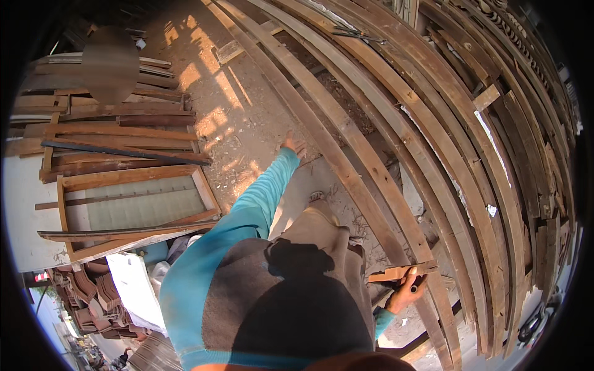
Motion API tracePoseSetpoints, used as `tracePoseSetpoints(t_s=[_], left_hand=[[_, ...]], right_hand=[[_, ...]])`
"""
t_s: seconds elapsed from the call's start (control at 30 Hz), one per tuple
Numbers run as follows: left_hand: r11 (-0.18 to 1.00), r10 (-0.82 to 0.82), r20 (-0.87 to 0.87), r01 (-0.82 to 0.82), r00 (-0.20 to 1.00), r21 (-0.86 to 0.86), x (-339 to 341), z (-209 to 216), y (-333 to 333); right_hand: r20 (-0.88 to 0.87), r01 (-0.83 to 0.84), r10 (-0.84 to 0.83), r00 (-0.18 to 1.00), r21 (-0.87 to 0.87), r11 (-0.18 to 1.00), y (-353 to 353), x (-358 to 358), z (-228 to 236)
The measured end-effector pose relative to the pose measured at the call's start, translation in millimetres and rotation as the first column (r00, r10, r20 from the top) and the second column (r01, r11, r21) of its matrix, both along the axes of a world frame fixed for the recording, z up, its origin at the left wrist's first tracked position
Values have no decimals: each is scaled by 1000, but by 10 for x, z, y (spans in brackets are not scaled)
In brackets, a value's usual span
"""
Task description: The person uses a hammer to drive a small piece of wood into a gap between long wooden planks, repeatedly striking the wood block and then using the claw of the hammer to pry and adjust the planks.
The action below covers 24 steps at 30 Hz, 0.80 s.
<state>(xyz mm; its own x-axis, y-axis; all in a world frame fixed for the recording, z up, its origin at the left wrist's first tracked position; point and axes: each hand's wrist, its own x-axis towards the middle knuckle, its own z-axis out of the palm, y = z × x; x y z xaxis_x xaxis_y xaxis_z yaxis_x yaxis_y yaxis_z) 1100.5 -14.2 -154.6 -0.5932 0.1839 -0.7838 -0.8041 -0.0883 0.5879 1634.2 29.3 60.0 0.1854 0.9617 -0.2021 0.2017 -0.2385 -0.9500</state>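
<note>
My left hand reaches out ahead over the dusty ground, fingers spread, with nothing in it. It is left of the nearest long wooden beam, and I cannot tell if the two touch. On the right, my right hand is closed at a short, flat brown piece that looks like wood, over the near part of the long beams. A dark, round-ended thing also shows in this hand; its kind is hard to make out. The hand partly hides both.
Long beams lie side by side along the right, some with white patches. To the left are stacked timbers and a wooden frame with a pale panel. Stacked brown tiles and a white board are at the lower left.
</note>
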Motion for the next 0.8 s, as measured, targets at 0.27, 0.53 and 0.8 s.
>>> tracePoseSetpoints(t_s=[0.27,0.53,0.8], left_hand=[[907,-42,-64,65,997,417,-1675,-743,823],[726,36,60,-67,998,684,-1811,-826,1424],[908,22,-428,161,903,386,-1670,-757,1522]], right_hand=[[88,111,-108,990,-29,993,279,-1380,-169],[214,222,-189,958,-143,965,-168,-1747,-118],[143,259,-225,964,-309,915,-437,-1220,-352]])
